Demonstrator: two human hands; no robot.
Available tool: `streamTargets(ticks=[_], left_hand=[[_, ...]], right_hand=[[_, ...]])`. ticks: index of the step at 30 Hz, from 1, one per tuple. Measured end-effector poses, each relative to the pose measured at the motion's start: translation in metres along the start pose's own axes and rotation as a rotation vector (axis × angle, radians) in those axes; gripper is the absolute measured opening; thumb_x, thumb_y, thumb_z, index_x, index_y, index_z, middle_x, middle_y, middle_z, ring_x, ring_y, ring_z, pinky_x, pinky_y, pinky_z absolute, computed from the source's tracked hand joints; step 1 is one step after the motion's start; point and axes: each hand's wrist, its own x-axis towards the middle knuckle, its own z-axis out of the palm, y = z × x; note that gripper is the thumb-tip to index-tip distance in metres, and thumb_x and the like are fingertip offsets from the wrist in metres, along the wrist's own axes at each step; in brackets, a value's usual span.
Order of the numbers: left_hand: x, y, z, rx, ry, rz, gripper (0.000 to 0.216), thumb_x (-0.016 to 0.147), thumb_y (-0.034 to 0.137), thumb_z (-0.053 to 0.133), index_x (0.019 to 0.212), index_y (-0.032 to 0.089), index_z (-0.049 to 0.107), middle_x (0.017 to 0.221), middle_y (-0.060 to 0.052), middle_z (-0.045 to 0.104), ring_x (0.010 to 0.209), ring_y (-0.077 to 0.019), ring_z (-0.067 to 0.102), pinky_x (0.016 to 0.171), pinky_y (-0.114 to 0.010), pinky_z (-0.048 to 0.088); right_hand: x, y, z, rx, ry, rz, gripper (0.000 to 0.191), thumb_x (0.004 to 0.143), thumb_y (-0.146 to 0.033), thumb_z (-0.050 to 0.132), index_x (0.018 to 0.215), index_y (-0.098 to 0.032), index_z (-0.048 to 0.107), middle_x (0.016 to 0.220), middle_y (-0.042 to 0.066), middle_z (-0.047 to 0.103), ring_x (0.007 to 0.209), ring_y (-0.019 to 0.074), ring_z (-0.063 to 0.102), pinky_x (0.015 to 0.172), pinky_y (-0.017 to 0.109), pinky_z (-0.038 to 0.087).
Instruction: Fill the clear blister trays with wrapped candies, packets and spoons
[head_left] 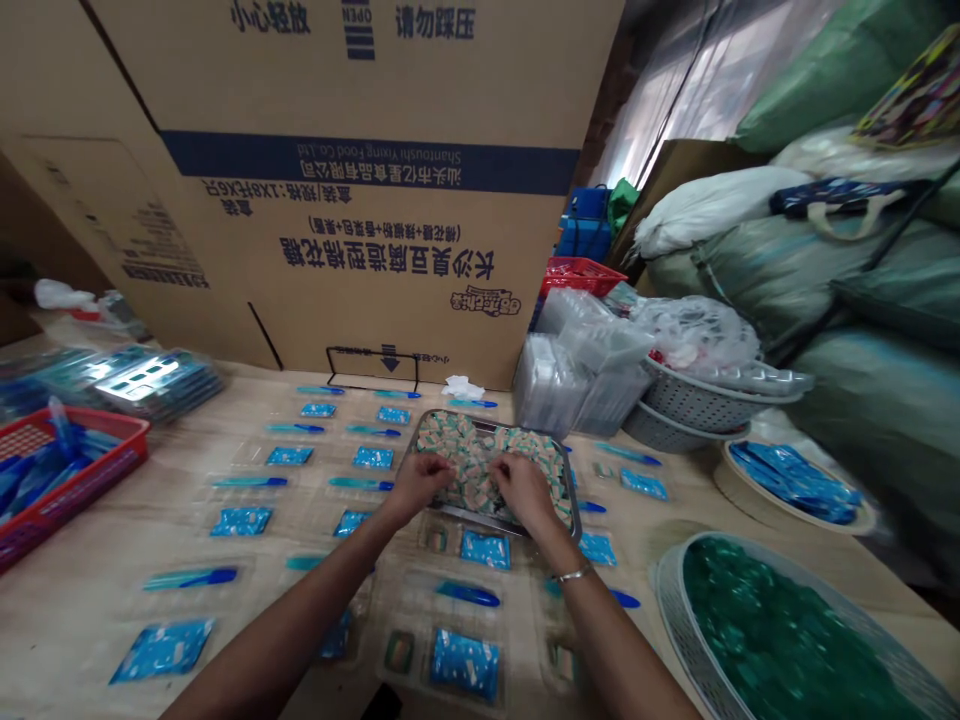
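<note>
Both my hands are over a metal tray (576, 500) heaped with small green-and-beige pieces (457, 435); I cannot make out exactly what they are. My left hand (421, 485) is over the tray's left side, fingertips pinched together among the pieces. At the right side my right hand (523, 487), with a bracelet (574, 573) on the wrist, is pinched in the same way. Whatever the fingertips hold is too small or hidden. Near my forearms, clear plastic trays carry blue pens (469, 594) and blue packets (465, 662); a few have a small green-and-beige piece (399, 652).
A large cardboard box (360, 220) stands behind the tray. At left is a red basket (112, 460) of blue pens. On the right are a basket of green packets (780, 620), a bowl of blue packets (795, 480), grey baskets (697, 395) and stacked clear plastic trays (555, 385).
</note>
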Motion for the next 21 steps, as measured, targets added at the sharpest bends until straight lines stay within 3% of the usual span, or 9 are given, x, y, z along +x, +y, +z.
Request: streamTargets(ticks=[5,10,16,21], left_hand=[[0.0,-0.003,0.001,0.105,0.018,-0.026,0.009,0.062,0.02,0.062,0.063,0.012,0.066,0.051,0.003,0.058,0.048,-0.0097,0.05,0.048,-0.019,0.036],[-0.001,0.007,0.0,0.26,-0.03,-0.052,0.013,0.067,0.022,0.059,0.068,0.012,0.068,0.054,0.002,0.06,0.052,-0.0108,0.053,0.049,-0.019,0.038],[0.004,0.02,0.015,0.491,-0.12,-0.074,0.012,0.061,0.012,0.059,0.064,0.015,0.07,0.059,0.001,0.065,0.063,-0.0151,0.059,0.061,-0.023,0.042],[0.001,0.025,0.023,0.557,-0.131,-0.03,0.018,0.063,0.009,0.056,0.069,0.018,0.07,0.068,-0.003,0.067,0.074,-0.0204,0.062,0.072,-0.029,0.042]], right_hand=[[0.044,-0.002,-0.001,-0.095,-0.007,0.078,0.023,0.088,-0.018,0.047,0.088,-0.018,0.07,0.095,0.01,0.067,0.085,0.0178,0.062,0.067,0.023,0.038],[0.069,-0.005,0.013,-0.084,-0.054,0.112,0.013,0.077,-0.012,0.059,0.082,-0.012,0.07,0.095,0.016,0.067,0.084,0.0215,0.063,0.068,0.025,0.04],[0.055,0.006,0.008,0.115,-0.062,0.009,0.016,0.08,-0.013,0.053,0.085,-0.017,0.067,0.085,0.008,0.068,0.084,0.0183,0.061,0.071,0.024,0.041],[0.024,0.018,0.004,0.393,-0.191,-0.074,0.016,0.076,-0.016,0.053,0.082,-0.016,0.067,0.07,0.001,0.067,0.063,0.0132,0.059,0.058,0.021,0.043]])
